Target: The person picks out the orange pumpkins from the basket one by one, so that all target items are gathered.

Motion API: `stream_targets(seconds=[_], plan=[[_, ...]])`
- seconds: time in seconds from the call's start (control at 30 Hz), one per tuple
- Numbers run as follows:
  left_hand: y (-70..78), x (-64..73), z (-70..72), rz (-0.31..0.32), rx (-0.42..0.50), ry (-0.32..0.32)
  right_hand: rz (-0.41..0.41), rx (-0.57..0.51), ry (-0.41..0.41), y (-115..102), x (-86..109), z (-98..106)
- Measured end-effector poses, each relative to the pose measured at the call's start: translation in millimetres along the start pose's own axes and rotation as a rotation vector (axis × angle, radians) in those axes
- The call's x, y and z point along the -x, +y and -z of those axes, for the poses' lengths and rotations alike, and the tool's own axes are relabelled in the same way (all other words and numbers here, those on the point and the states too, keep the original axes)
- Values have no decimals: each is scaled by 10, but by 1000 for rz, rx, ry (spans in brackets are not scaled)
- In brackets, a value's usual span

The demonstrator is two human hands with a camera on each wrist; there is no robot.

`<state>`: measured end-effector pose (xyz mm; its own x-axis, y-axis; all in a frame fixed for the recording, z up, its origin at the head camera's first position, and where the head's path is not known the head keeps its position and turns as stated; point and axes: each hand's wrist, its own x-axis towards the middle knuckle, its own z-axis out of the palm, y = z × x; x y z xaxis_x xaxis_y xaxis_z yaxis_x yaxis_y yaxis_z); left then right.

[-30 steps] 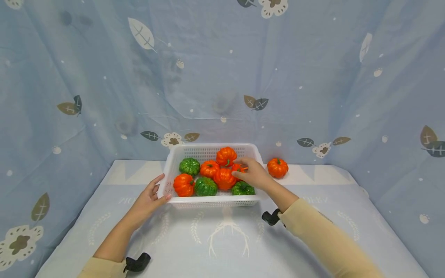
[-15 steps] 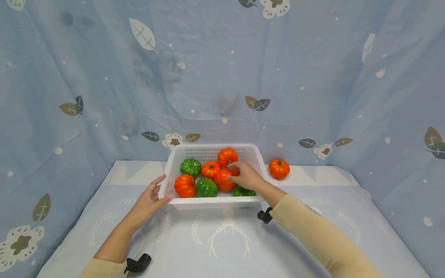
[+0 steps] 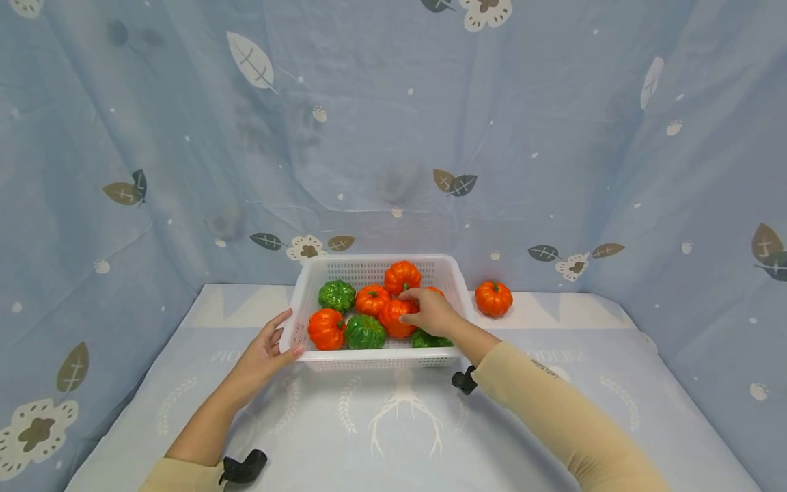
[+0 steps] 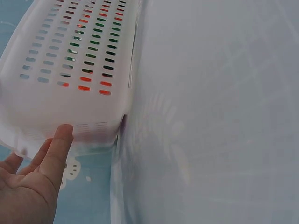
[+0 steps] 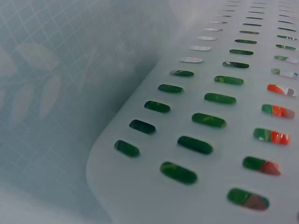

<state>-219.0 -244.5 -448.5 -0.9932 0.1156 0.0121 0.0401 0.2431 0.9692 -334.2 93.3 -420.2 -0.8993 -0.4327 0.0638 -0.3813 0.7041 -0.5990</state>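
A white slotted basket holds several small glossy pumpkins, orange and green. My left hand rests at its left end, thumb by the front corner and fingers along the outer side; in the left wrist view that hand touches the end wall with straight fingers. My right hand reaches into the basket, thumb and fingers curved round an orange pumpkin, covering its right part. Another orange pumpkin is mostly hidden behind this hand. Below it lies a green pumpkin. The right wrist view shows only the slotted wall.
One orange pumpkin sits on the table, right of the basket. Two more orange pumpkins and a green pumpkin lie left of my right hand. A patterned blue curtain stands close behind the basket.
My right hand has moved left inside the basket, from the right-hand orange pumpkin to the middle one. My left hand and the basket stay in place.
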Motion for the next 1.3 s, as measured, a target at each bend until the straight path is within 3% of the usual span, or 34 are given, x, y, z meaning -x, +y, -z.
stream_targets(seconds=[0.57, 0.9, 1.13, 1.3], plan=[[-5, 20, 5, 20, -26, -1, 37, -88, 31, -110, 216, 172], [-19, 18, 5, 17, -31, -4, 50, -132, 46, -183, 391, 471], [-1, 20, -3, 7, -28, 2, 98, -229, 99, -168, 584, 755], [21, 29, -4, 13, -42, 4, 61, -242, 149, -142, 765, 981]])
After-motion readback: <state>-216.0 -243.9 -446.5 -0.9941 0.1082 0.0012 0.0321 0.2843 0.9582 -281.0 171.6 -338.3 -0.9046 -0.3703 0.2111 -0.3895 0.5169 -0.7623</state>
